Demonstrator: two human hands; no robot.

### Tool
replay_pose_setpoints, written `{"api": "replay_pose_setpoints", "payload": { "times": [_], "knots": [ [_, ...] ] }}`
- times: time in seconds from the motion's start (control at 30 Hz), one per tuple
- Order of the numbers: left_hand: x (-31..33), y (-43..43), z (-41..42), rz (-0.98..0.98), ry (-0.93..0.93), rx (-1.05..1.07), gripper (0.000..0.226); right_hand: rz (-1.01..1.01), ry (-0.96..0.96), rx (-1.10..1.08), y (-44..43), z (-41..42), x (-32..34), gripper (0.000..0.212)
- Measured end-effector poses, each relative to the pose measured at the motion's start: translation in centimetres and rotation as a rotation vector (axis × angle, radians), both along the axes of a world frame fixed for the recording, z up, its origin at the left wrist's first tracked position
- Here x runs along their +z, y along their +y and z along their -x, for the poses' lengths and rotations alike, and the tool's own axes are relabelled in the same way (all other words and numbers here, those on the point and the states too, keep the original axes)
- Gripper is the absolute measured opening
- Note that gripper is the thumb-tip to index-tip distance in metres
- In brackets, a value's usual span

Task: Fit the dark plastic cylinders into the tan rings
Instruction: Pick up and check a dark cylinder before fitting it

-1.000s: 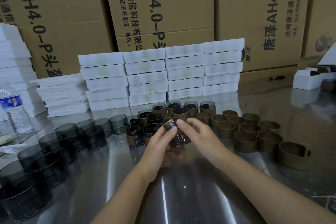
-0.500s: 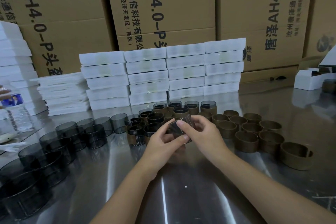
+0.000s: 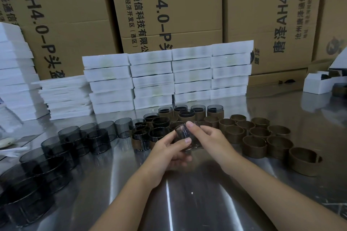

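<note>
Centre of frame: left hand (image 3: pixel 167 149) and right hand (image 3: pixel 212 137) both clamped on one dark cylinder (image 3: pixel 183 134). Held tilted, raised off the table (image 3: pixel 187 202). Left thumb laid across its near side, fingers curled beneath. Right forefinger set on its upper rim, remaining fingers wrapped round the far side. Cannot tell whether a ring sits on it; lower end hidden by the fingers.

Left and lower left of frame: loose cylinders (image 3: pixel 69 135) standing upright on the table, open ends up. Arranged in a curving band from the lower left corner toward centre. Touching or just beside one another.

Just behind the hands, centre: fitted cylinders (image 3: pixel 215 111), upright and packed close. Each seated in a tan band, with the dark rim showing above it.

Right of centre: empty rings (image 3: pixel 254 143) standing in a cluster, most of them touching. Outermost ring (image 3: pixel 303 161) at lower right, just beside the rest, with a flap jutting from its right side.

Behind the work, centre: white boxes (image 3: pixel 169 78) stacked in four columns against the cartons (image 3: pixel 169 5). Flatter white stack to their left, taller white stack at the left edge. Cartons brown, printed with large black characters, filling the upper frame.

Right edge, mid-height: open box (image 3: pixel 317 84), white, on the table well apart from the rings.
</note>
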State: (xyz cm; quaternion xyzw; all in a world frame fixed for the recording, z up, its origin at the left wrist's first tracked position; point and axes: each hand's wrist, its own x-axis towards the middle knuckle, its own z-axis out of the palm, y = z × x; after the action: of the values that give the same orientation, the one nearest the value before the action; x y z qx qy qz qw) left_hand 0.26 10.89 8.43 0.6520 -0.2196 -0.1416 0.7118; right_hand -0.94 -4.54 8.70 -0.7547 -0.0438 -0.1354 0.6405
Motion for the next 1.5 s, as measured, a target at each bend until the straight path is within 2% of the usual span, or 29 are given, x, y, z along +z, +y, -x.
{"api": "replay_pose_setpoints", "payload": {
  "times": [0.1, 0.2, 0.33, 0.5, 0.6, 0.7, 0.77, 1.07, 1.17, 1.33, 1.5],
  "knots": [
    [0.0, 0.15, -0.09, 0.033, 0.037, -0.072, 0.03, -0.038, 0.034, 0.033, 0.07, 0.11, 0.16, 0.085],
    [-0.06, 0.24, -0.28, 0.075, 0.055, -0.135, 0.037, -0.087, 0.068, 0.088, 0.15, 0.08, 0.21, 0.09],
    [-0.19, 0.24, -0.54, 0.125, 0.072, -0.184, 0.038, -0.132, 0.088, 0.159, 0.14, 0.06, 0.26, 0.085],
    [-0.26, -0.05, -0.45, 0.049, 0.021, -0.116, 0.048, -0.136, 0.046, 0.129, 0.12, 0.2, 0.48, 0.079],
    [-0.45, -0.23, -0.35, 0.001, -0.01, -0.064, 0.049, -0.141, 0.0, 0.095, 0.39, 0.36, 0.51, 0.069],
    [-0.53, -0.33, -0.41, -0.056, -0.043, -0.014, 0.041, -0.132, -0.025, 0.048, 0.68, 0.27, 0.17, 0.043],
    [-0.58, -0.41, -0.46, -0.088, -0.072, 0.006, 0.034, -0.098, -0.035, 0.001, 0.72, 0.14, -0.02, 0.034],
    [-0.76, -0.53, -0.69, -0.134, -0.113, 0.032, 0.034, 0.027, -0.018, -0.143, 0.65, -0.07, -0.21, 0.052],
    [-0.7, -0.49, -0.61, -0.13, -0.116, 0.023, 0.034, 0.011, -0.017, -0.134, 0.6, -0.19, -0.18, 0.048],
    [-0.52, -0.23, -0.41, -0.11, -0.11, 0.012, 0.03, -0.061, 0.0, -0.086, 0.35, 0.09, -0.06, 0.071],
    [-0.41, -0.1, -0.24, -0.102, -0.065, -0.038, 0.036, -0.065, 0.052, -0.045, 0.01, 0.25, 0.26, 0.073]
  ]
}}
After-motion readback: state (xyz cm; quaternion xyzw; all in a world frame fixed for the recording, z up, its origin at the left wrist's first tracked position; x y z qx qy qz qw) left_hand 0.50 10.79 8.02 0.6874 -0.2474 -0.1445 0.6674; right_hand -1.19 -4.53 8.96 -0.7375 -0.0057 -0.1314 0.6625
